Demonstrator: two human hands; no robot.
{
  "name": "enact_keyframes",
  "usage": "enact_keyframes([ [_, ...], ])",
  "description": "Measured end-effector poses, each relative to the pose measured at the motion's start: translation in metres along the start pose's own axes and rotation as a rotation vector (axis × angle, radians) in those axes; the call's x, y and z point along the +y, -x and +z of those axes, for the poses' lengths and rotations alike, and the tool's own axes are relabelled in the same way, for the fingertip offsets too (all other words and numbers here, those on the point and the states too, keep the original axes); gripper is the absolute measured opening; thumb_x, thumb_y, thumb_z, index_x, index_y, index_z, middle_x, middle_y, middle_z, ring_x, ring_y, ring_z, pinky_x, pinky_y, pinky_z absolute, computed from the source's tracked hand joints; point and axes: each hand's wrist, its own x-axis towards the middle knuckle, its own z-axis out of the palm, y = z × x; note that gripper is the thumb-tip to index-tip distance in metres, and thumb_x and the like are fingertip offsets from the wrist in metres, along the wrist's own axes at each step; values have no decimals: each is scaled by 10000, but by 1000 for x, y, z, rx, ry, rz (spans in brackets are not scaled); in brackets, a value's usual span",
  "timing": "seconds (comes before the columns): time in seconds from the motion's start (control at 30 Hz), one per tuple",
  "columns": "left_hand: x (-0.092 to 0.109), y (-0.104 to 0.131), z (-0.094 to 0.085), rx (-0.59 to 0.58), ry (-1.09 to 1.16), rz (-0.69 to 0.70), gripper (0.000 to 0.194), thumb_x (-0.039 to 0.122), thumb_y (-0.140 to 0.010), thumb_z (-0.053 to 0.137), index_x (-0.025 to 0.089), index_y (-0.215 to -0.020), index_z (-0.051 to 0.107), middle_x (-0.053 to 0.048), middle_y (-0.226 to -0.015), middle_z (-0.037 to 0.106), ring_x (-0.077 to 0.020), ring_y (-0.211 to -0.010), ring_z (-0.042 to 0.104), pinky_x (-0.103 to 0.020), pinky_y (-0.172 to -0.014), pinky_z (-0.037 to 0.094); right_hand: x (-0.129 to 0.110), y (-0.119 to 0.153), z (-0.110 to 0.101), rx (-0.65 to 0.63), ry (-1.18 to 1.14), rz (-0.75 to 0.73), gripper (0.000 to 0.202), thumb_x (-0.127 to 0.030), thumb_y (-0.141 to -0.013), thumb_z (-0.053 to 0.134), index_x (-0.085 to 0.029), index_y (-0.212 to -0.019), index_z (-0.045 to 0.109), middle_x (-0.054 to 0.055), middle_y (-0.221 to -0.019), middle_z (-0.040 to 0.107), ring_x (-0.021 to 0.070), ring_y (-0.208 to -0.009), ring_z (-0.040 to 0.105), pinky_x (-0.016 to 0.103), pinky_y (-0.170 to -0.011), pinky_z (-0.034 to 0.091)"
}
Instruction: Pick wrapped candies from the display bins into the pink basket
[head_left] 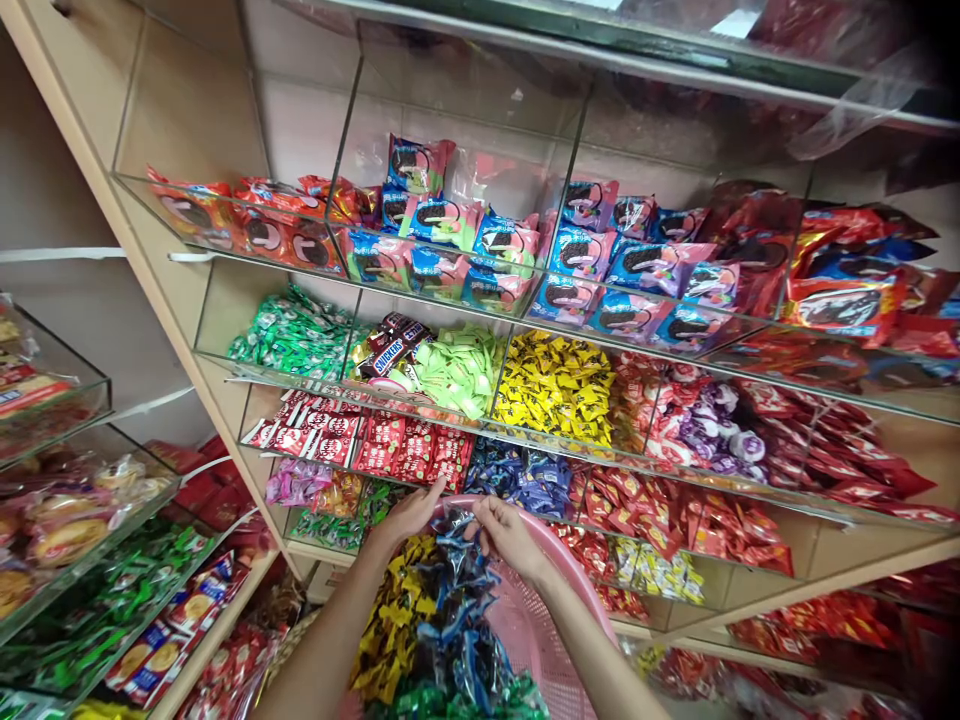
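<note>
A pink plastic basket [566, 560] holds yellow packets [397, 620], blue packets [465, 640] and green packets [472, 698]. My left hand [414, 512] is at the basket's far left rim, fingers stretched out toward the red packets [412, 450] on the shelf. Over the basket's far edge, my right hand [499, 530] has its fingers bent together around the top of a clear and blue wrapper [456, 518]. Just beyond the hands, dark blue packets [521, 478] fill a shelf compartment.
Clear-walled shelves hold yellow sweets [555, 390], green sweets [296, 335], Snickers bars [397, 345] and blue biscuit packs [577, 250]. A wooden upright [161, 290] stands left of them. More stocked trays [112, 590] line the left side.
</note>
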Motion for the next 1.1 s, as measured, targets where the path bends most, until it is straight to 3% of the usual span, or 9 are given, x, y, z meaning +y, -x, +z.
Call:
enact_keyframes([
  [0.17, 0, 1, 1, -21, 38, 16, 599, 677, -761, 214, 191, -601, 524, -24, -598, 553, -200, -632, 522, -262, -601, 331, 5, -4, -1, 14, 15, 26, 454, -610, -732, 477, -170, -620, 480, -59, -440, 495, 40, -314, 333, 184, -341, 213],
  [0.37, -8, -5, 7, -3, 52, 146, 529, 645, -744, 319, 172, -637, 531, 23, -542, 442, -136, -551, 399, -229, -543, 270, 15, -8, -4, 22, 54, 53, 444, -602, -718, 500, -170, -621, 465, -37, -510, 564, 35, -317, 345, 176, -335, 224],
  [0.67, -1, 3, 5, -53, 131, 145, 594, 719, -706, 324, 166, -625, 522, 37, -536, 416, -115, -541, 367, -219, -537, 247, 24, -9, -6, 62, 141, 49, 450, -622, -733, 460, -180, -651, 451, -25, -562, 602, 51, -326, 399, 179, -330, 251],
  [0.8, 1, 2, 6, -15, 71, 136, 588, 735, -668, 377, 164, -563, 468, 47, -507, 346, -101, -518, 326, -216, -509, 205, 23, -9, -8, 76, 210, 58, 454, -619, -748, 436, -184, -625, 466, -26, -520, 581, 67, -314, 399, 192, -326, 259],
  [1.0, 3, 7, 3, -21, 107, 121, 610, 716, -710, 320, 161, -649, 567, 5, -584, 530, -154, -595, 454, -226, -563, 285, -1, -18, -37, 364, 552, -149, 478, -534, -834, 356, -182, -547, 503, 6, -480, 568, 102, -440, 487, 211, -499, 367],
  [1.1, 5, 10, 2, -25, 105, 103, 610, 698, -732, 297, 171, -675, 597, -18, -659, 603, -189, -655, 514, -239, -612, 321, -14, -31, -53, 431, 748, -101, 359, -438, -853, 375, -183, -679, 560, 15, -562, 611, 120, -524, 542, 212, -542, 359],
])
